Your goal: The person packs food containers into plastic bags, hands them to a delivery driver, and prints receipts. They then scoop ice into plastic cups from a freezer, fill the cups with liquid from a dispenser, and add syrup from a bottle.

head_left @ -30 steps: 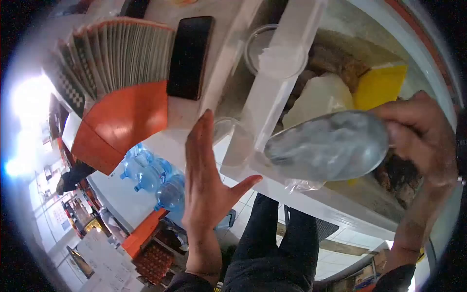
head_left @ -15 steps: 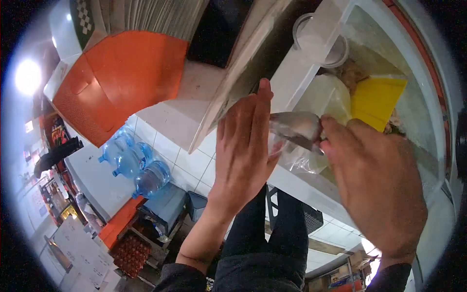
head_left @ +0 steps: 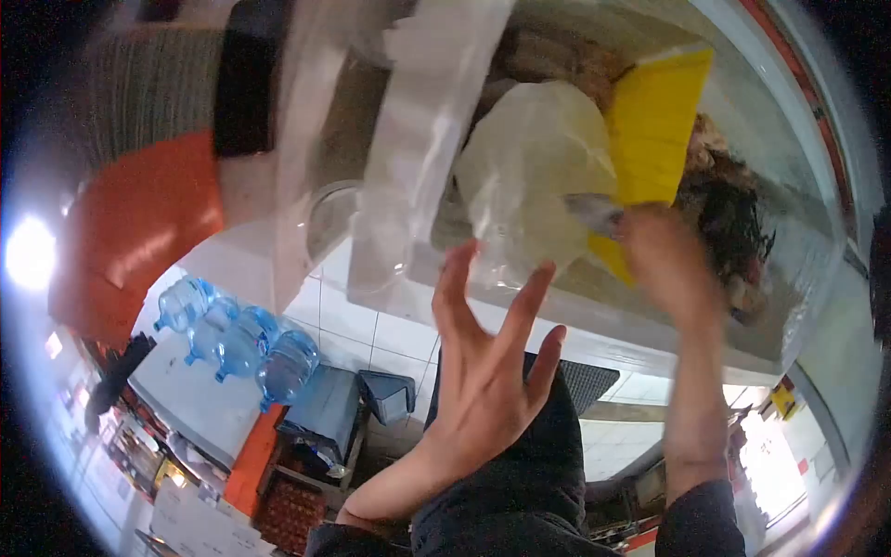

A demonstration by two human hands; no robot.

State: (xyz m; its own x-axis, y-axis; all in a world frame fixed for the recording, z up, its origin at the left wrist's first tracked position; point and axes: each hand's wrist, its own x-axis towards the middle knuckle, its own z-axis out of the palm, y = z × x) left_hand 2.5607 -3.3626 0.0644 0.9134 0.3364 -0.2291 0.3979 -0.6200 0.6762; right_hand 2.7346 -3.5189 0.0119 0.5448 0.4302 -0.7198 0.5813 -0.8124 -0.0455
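My left hand (head_left: 492, 371) is open, its fingers spread, with nothing in it. It hovers near the front wall of a big clear-sided container (head_left: 603, 343). My right hand (head_left: 668, 265), smeared by motion, grips a shiny metal spoon-like utensil (head_left: 596, 213), most of its handle hidden in the fist. Under the utensil lies a plastic bag with whitish contents (head_left: 534, 167), inside the container. A yellow flat panel (head_left: 654, 125) stands right beside the bag. To the panel's right sit dark, shredded-looking pieces (head_left: 733, 218).
A round clear plastic tub (head_left: 380, 237) stands left of the container. Farther left are an orange panel (head_left: 139, 223), a stack of thin sheets (head_left: 139, 88) and a black flat object (head_left: 249, 79). Below, several blue water jugs (head_left: 288, 367) and an egg tray (head_left: 288, 511) appear.
The view has shifted, and the container appears farther left. My left hand has moved away from the metal utensil and spread its fingers. My right hand has carried the utensil over the bag.
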